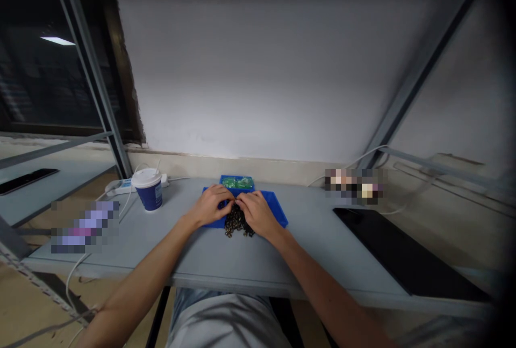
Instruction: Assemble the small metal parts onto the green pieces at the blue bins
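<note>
My left hand (210, 206) and my right hand (258, 211) meet over the middle of the desk, fingertips pinched together. Whatever they hold between them is too small to make out. Just below the fingers lies a loose pile of small dark and brass-coloured metal pieces (237, 223). A blue tray (277, 209) shows beside my right hand, and another blue tray section (215, 223) shows under my left. The hands hide much of both. Behind them, a smaller blue bin (222, 178) holds green material in clear plastic (237, 182).
A lidded blue and white paper cup (149, 191) stands left on the grey desk (193, 265), near a white power strip (121, 187) and cables. A large black flat panel (403, 251) lies on the right. Blurred items sit at both sides. Metal posts (92, 69) and a wall bound the desk.
</note>
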### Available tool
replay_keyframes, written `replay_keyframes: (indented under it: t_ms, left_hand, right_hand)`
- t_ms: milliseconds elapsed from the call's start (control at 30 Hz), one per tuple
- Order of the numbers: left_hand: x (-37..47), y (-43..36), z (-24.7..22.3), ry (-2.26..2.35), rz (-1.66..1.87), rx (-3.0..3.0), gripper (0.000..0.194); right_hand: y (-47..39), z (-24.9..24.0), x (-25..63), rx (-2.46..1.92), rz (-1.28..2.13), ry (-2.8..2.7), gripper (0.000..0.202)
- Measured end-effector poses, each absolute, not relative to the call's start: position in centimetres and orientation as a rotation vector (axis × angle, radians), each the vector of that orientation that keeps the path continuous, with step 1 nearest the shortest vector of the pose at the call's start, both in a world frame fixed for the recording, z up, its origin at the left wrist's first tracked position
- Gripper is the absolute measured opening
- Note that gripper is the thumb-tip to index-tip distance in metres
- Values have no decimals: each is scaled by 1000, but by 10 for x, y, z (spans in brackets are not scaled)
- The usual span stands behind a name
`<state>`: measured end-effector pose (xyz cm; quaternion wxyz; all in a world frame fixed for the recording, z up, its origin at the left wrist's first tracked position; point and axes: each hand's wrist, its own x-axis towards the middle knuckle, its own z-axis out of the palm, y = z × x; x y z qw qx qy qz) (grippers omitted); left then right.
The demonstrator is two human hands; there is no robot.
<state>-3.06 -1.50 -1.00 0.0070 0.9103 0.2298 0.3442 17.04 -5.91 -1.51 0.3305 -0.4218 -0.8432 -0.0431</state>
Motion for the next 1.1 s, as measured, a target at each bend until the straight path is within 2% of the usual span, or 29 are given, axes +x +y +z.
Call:
replay_keyframes:
  t_ms: [167, 367, 900, 1100]
  left_hand:
    - [-30, -16, -9, 698, 1083, 2845, 15]
    - [-31, -16, -6, 790, 1110, 2843, 15]
    - [-30, -16, -9, 700, 1103, 2847, 15]
    - [-31, -16, -8, 776, 1103, 2844, 15]
  right_hand:
    - [-58, -17, 170, -1115, -130, -2204, 32]
    - [-60, -15, 170, -1086, -83, -2145, 15]
    - [-58, -16, 170, -1100, -131, -2190, 32]
    - [-60, -15, 170, -1070, -108, -2148, 16]
